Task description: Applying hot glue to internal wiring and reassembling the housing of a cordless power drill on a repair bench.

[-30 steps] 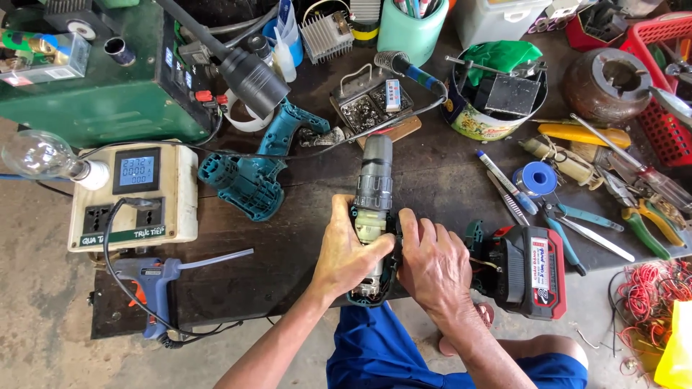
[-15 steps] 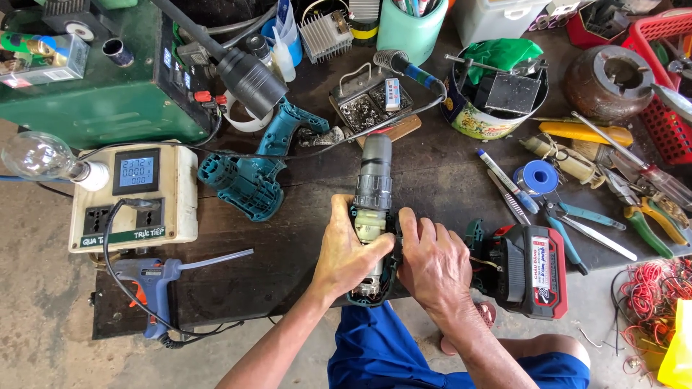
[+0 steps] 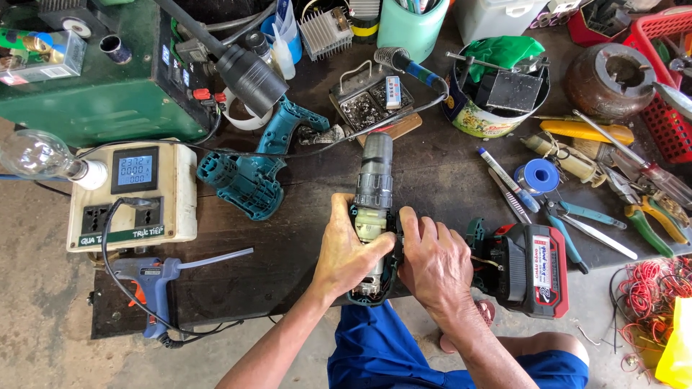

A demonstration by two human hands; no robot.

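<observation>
Blue glue gun (image 3: 148, 284) lies at the bench's left edge. Mid-bench, the left hand (image 3: 346, 248) wraps the opened drill (image 3: 373, 216), steadying it (motor exposed), while the right hand (image 3: 432, 263) curls its fingers against the housing. Beyond it sits the red-black battery (image 3: 530, 268).

Bare forearms, no sleeves or gloves; blue trousers (image 3: 389, 353); ringless hands, a sandal (image 3: 484, 311)

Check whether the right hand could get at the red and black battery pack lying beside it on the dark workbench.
Probably yes: the right hand lies just left of the red and black battery pack, with nothing between them. It now rests on the opened drill, so it would have to let go first.
</observation>
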